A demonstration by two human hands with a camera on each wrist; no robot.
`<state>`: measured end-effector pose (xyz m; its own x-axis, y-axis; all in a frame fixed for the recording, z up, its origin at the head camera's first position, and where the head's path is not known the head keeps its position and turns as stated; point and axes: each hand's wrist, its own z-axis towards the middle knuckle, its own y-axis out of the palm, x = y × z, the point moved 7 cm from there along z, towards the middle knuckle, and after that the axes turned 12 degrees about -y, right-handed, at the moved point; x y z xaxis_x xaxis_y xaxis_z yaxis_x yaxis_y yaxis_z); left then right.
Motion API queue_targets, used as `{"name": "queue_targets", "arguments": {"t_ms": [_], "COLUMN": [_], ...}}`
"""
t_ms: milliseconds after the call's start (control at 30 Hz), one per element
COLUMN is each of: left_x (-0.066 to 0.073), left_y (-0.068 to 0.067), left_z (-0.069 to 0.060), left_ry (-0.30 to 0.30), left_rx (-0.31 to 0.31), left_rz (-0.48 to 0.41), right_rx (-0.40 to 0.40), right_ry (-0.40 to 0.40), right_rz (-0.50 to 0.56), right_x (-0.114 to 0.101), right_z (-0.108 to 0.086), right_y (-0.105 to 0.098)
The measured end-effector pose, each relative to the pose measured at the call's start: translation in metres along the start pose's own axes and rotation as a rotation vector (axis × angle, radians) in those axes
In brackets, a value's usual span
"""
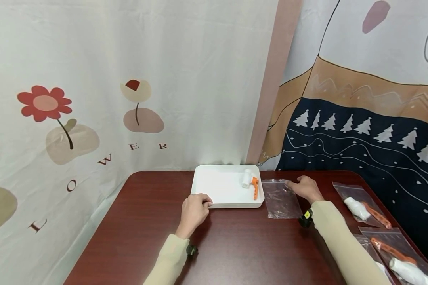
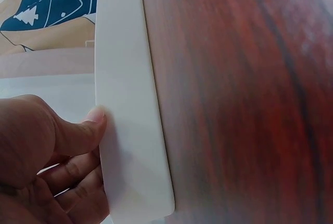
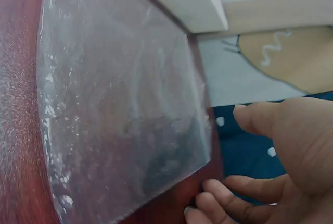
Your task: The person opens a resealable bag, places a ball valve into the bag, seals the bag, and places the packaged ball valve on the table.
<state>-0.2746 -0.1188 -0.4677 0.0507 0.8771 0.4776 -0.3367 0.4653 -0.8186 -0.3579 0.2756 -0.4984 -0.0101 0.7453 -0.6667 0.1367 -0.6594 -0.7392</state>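
Observation:
A shallow white tray (image 1: pixel 217 186) stands at the table's far side. Inside it, at the right, lie a white cylindrical piece (image 1: pixel 247 179) and an orange handle-like piece (image 1: pixel 255 188). My left hand (image 1: pixel 193 211) pinches the tray's front wall near its left corner; the left wrist view shows the thumb (image 2: pixel 96 122) against the outer face. Flat on the table, right of the tray, lies a clear plastic bag (image 1: pixel 281 200) with nothing visible in it. Beside that bag's far right corner is my right hand (image 1: pixel 306 189), fingers relaxed, with a gap from the bag in the right wrist view.
Along the table's right edge lie several clear bags, one (image 1: pixel 363 206) farther back and another (image 1: pixel 403 253) nearer, with white and orange pieces inside. One bag is partly hidden by the right sleeve (image 1: pixel 342 241). Printed curtains (image 1: pixel 199 99) hang directly behind the dark red table (image 1: pixel 242 241).

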Motion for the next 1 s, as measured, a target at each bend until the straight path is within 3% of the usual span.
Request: {"name": "queue_targets", "arguments": {"t_ms": [133, 400, 1000], "left_x": [0.001, -0.001, -0.002], "left_y": [0.001, 0.000, 0.003], "left_z": [-0.001, -0.001, 0.002], "left_ry": [0.000, 0.003, -0.014], "left_rx": [-0.010, -0.022, -0.020], "left_rz": [0.000, -0.011, -0.016], "right_rx": [0.023, 0.146, 0.221], "right_ry": [0.021, 0.050, -0.024], "right_rz": [-0.030, -0.110, 0.003], "right_x": [0.005, 0.003, 0.008], "right_z": [0.003, 0.010, 0.005], "right_y": [0.005, 0.015, 0.008]}}
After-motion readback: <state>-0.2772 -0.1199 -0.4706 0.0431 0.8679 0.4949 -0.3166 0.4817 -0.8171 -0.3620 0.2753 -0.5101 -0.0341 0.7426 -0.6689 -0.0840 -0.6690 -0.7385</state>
